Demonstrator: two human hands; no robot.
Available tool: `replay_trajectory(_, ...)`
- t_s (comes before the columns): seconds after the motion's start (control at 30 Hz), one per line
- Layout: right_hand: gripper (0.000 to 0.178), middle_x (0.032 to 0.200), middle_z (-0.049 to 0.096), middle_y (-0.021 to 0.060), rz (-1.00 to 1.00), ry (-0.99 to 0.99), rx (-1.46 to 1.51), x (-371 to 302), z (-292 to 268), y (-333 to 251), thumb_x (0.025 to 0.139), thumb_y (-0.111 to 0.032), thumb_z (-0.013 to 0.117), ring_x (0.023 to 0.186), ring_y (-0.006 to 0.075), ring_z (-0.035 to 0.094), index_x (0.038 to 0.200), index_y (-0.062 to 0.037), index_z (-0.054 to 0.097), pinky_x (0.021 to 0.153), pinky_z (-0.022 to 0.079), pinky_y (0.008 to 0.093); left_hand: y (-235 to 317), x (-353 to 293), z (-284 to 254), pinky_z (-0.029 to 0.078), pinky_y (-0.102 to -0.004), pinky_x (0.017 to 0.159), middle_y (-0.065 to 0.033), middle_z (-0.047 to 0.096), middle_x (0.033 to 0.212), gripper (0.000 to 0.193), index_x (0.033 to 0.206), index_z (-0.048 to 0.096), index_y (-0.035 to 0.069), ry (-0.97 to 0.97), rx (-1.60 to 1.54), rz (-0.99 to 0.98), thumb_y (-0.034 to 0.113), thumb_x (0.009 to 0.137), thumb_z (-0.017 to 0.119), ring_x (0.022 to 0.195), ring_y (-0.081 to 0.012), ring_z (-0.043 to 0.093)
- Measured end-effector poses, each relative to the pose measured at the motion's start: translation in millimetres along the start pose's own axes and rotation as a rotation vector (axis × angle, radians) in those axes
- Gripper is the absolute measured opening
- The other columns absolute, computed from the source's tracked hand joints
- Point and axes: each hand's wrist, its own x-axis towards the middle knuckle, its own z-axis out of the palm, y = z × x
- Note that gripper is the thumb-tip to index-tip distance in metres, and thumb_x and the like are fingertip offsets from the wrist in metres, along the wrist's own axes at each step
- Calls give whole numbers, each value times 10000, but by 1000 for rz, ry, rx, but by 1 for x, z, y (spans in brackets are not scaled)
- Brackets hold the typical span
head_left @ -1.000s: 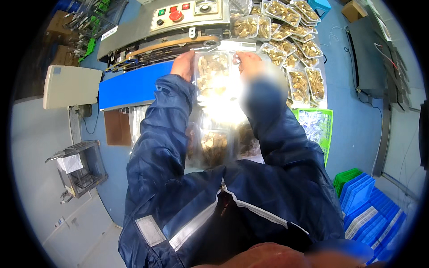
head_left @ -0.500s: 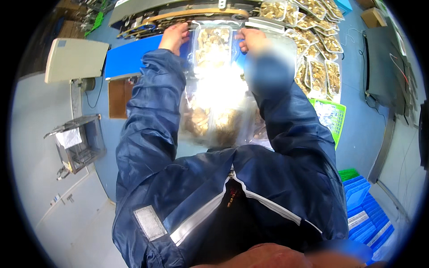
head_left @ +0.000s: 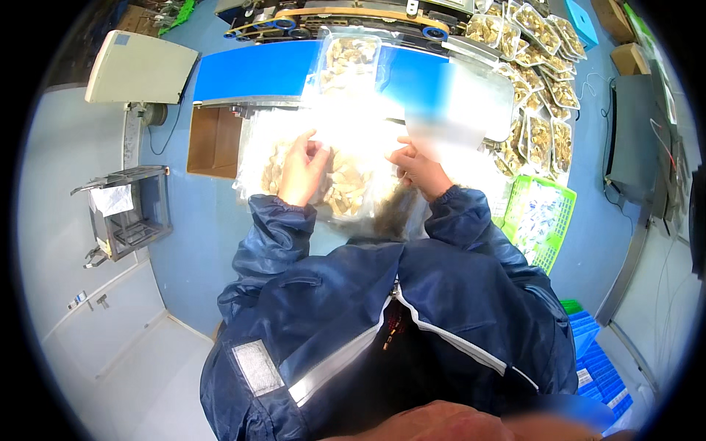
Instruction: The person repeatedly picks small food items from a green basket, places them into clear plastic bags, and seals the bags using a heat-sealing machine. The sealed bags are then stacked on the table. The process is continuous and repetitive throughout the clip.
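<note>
Bagged trays of pale brown pieces, perhaps mushrooms, lie before me under strong glare. One bagged tray (head_left: 351,62) rests on the blue conveyor belt (head_left: 257,72). Nearer to me is another bagged tray (head_left: 344,192), with more wrapped pieces at its left. My left hand (head_left: 303,170) is over the near trays, thumb and forefinger apart. To the right, my right hand (head_left: 423,170) has bent fingers that point inward near the tray's far right corner, with nothing visible in them. Glare hides whether either hand touches the plastic.
Many filled trays (head_left: 539,140) are stacked at the right. Below them stands a green basket (head_left: 560,220) of small packets. A machine with a tan drive belt (head_left: 346,12) runs behind the conveyor. At left are a cardboard box (head_left: 212,143) and a metal frame (head_left: 158,206).
Both hands have drawn back toward me from beside the far bagged tray, which stays on the blue belt. They are now over the near trays. The view has shifted slightly.
</note>
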Motion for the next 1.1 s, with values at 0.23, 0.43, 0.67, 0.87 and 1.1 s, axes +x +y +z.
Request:
replay_trajectory(0.23, 223, 747, 602, -6, -397, 154, -44, -29, -1, -4, 888, -204, 674, 616, 62, 484, 1016, -26, 715, 569, 392, 220, 44, -17, 0, 378, -197, 721, 44, 598, 860, 189, 1058, 661, 39, -123, -465, -1, 187, 980, 571, 773, -48, 471)
replay_trajectory(0.43, 193, 752, 525, -32, -346, 20, 210, -52, -31, -35, 952, -207, 595, 642, 53, 435, 971, -34, 678, 590, 360, 222, 110, -2, 23, 295, -204, 605, 74, 586, 804, 219, 966, 662, 60, -80, -546, 57, 246, 998, 552, 658, -14, 363)
replay_trajectory(0.67, 126, 704, 507, -23, -382, 422, 602, -7, -126, -74, 933, -159, 602, 537, 33, 377, 891, -40, 613, 438, 269, 198, 153, 101, 127, 412, -237, 634, 21, 605, 790, 239, 934, 669, 25, -110, -761, -81, 250, 968, 596, 691, -72, 505)
replay_trajectory(0.87, 129, 675, 498, -26, -236, 587, 557, 49, -200, -63, 891, -149, 621, 483, 55, 369, 808, -54, 595, 409, 241, 226, 144, 188, 198, 490, -298, 700, -46, 688, 922, 186, 1013, 650, 34, -429, -761, -284, 181, 969, 544, 784, -147, 621)
replay_trajectory(1.1, 126, 634, 519, -1, -214, 576, 520, 73, -204, -70, 872, -101, 617, 455, 69, 388, 772, -28, 592, 380, 241, 244, 146, 202, 203, 486, -288, 670, -39, 682, 879, 177, 992, 647, 42, -274, -734, -283, 197, 957, 570, 762, -153, 623)
